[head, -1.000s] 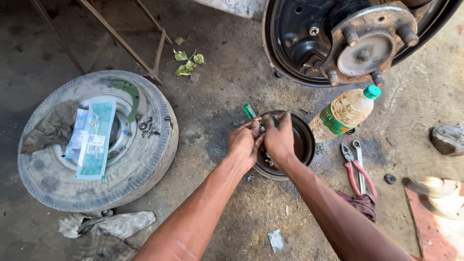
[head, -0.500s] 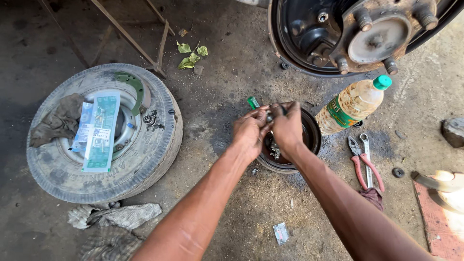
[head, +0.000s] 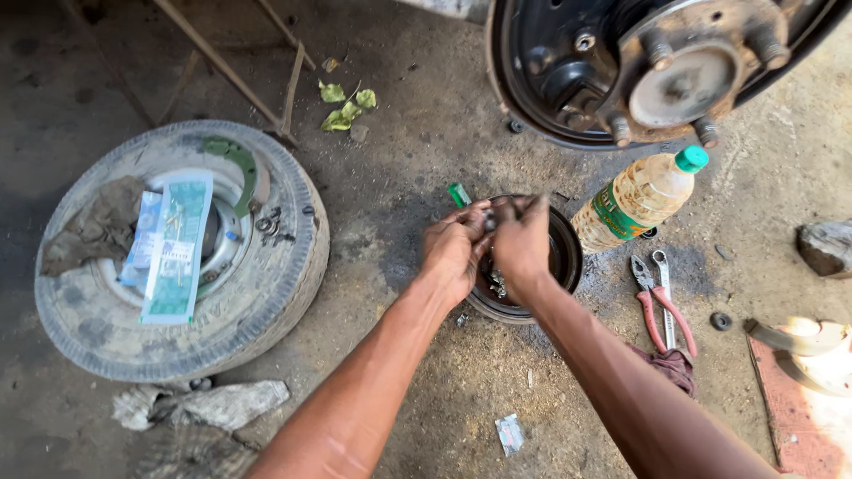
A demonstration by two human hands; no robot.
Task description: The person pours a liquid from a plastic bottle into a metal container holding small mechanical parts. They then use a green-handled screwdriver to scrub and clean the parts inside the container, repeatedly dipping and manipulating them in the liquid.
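My left hand (head: pixel 454 250) and my right hand (head: pixel 522 244) are held close together above a round black metal dish (head: pixel 563 257) that lies on the oily ground. Their fingertips pinch a small dark metal part (head: pixel 490 220) between them; its shape is too small to make out. Small metal bits lie inside the dish under my hands. A little green object (head: pixel 459 194) rests on the ground just beyond my left hand.
A wheel with tyre (head: pixel 266 293) lies at left with paper packets (head: pixel 177 248) and a rag on it. A plastic bottle with green cap (head: pixel 641 197), red-handled pliers (head: pixel 655 306) and a spanner (head: pixel 664 288) lie right of the dish. A bare wheel hub (head: pixel 674 75) hangs at top right.
The view has shifted slightly; my hands stay together over the dish, working the small part with little change in place.
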